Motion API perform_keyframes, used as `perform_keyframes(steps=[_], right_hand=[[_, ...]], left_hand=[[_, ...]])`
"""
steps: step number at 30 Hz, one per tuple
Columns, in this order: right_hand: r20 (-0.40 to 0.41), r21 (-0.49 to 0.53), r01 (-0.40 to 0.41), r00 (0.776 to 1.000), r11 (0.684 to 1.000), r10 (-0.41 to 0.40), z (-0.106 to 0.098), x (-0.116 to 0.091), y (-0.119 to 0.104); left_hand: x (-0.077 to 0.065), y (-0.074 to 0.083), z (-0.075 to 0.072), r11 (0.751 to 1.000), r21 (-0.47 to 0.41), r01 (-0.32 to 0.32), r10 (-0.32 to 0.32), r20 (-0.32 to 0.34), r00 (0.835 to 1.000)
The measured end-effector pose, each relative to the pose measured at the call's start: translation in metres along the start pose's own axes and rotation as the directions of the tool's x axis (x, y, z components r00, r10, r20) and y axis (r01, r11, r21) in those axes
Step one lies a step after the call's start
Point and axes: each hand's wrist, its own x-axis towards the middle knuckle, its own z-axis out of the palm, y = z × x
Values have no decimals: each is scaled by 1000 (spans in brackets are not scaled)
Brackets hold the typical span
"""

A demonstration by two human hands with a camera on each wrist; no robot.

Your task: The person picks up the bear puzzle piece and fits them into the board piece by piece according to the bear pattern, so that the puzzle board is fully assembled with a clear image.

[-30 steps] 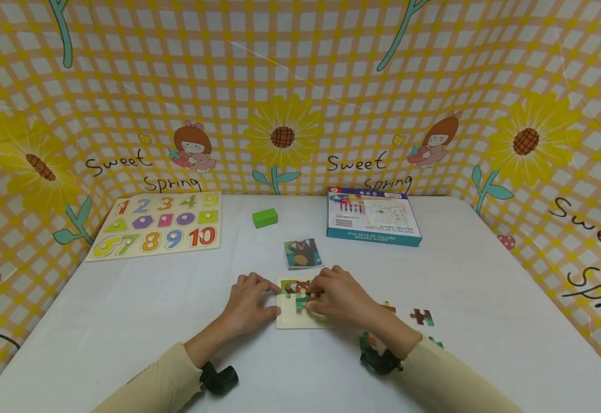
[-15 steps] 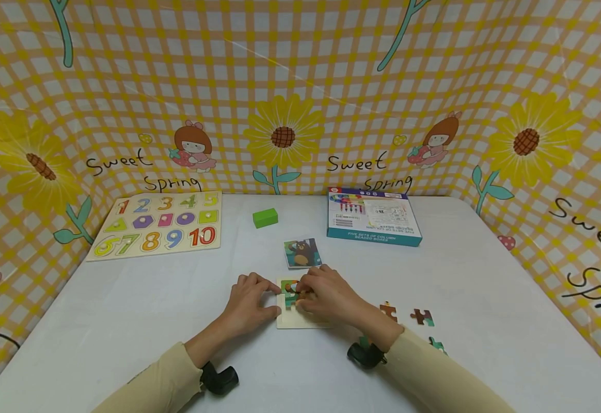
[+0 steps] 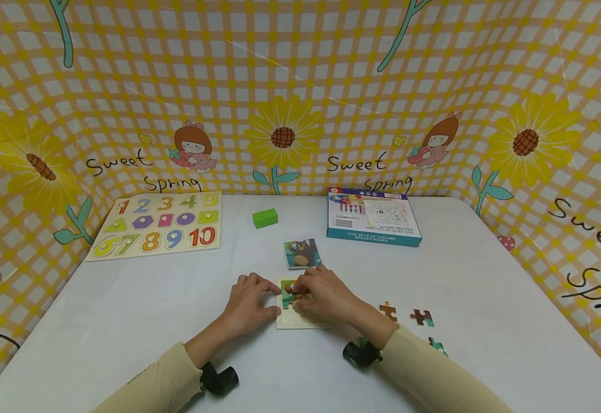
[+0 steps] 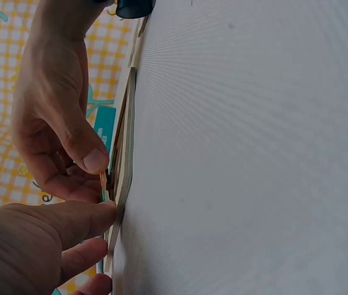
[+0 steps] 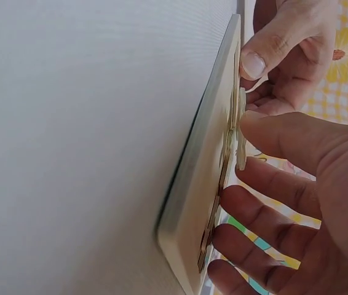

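Note:
In the head view, a pale puzzle board (image 3: 303, 322) lies mid-table with green and brown bear-picture pieces in its upper part. My left hand (image 3: 249, 304) touches the board's left edge with thumb and forefinger. Over the board, my right hand (image 3: 326, 293) pinches a jigsaw piece (image 5: 241, 161), seen edge-on in the right wrist view, between thumb and forefinger. Its other fingertips reach down near the fitted pieces. The hand hides the board's upper right from the head view. Behind the board lies a small bear picture card (image 3: 303, 252).
Loose jigsaw pieces lie to the right: a brown-orange piece (image 3: 389, 311), a brown-green piece (image 3: 422, 317) and a green piece (image 3: 437, 346). Another shows partly by the right wrist. Further back are a number board (image 3: 161, 226), a green block (image 3: 265, 218) and a flat box (image 3: 374, 217).
My right hand has shifted left over the board with the jigsaw piece, uncovering the brown-orange loose piece. My left hand has stayed at the board's edge.

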Motion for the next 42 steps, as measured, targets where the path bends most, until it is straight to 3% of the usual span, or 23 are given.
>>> perform_keyframes(steps=[6, 13, 21, 42], right_hand=[[-1, -9, 10, 1000, 1000, -10, 1, 1, 0], [-5, -18, 15, 1000, 1000, -15, 2, 2, 0], [-3, -41, 15, 1000, 999, -15, 4, 4, 0], [-6, -64, 18, 1000, 998, -18, 5, 4, 1]], left_hand=[[0, 1, 0, 1000, -4, -1, 1, 0, 1000], [-2, 2, -2, 999, -1, -44, 44, -21, 999], [1, 2, 0, 1000, 1, 10, -10, -2, 1000], [5, 6, 8, 1000, 4, 26, -26, -58, 998]])
